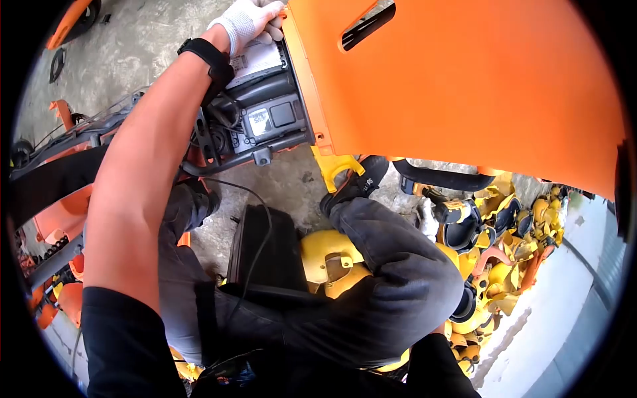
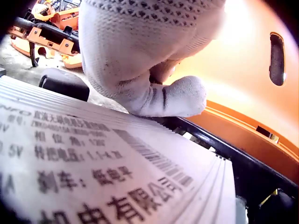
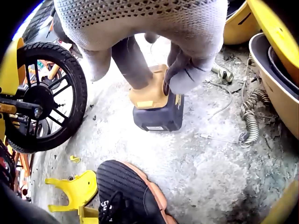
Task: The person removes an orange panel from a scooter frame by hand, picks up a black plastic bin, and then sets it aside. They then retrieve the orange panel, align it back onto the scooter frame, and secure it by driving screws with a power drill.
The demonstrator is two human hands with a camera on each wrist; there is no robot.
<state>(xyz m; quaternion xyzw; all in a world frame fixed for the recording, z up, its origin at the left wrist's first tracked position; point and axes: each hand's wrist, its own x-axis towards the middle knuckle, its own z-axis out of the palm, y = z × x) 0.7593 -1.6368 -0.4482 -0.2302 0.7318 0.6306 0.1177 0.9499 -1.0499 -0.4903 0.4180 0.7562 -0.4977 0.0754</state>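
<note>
My left hand point(image 1: 249, 21), in a white knit glove, grips the edge of a large orange plastic panel point(image 1: 464, 86) at the top of the head view. Just below that hand lies a finned silver box with a printed label point(image 2: 93, 168), set in a black frame point(image 1: 229, 154). Down by the floor, my gloved right hand point(image 3: 149, 28) holds a cordless power tool point(image 3: 152, 91) by its handle. The tool is yellow, with a black battery base facing the camera; its front end is hidden.
A yellow bracket point(image 1: 334, 167) hangs by the panel's lower corner, near a black shoe point(image 3: 126, 196). Yellow plastic parts point(image 1: 491, 278) are heaped to the right. A black case point(image 1: 262, 249) stands between the legs. A spoked wheel point(image 3: 46, 95) and coiled cable point(image 3: 252, 116) flank the right hand.
</note>
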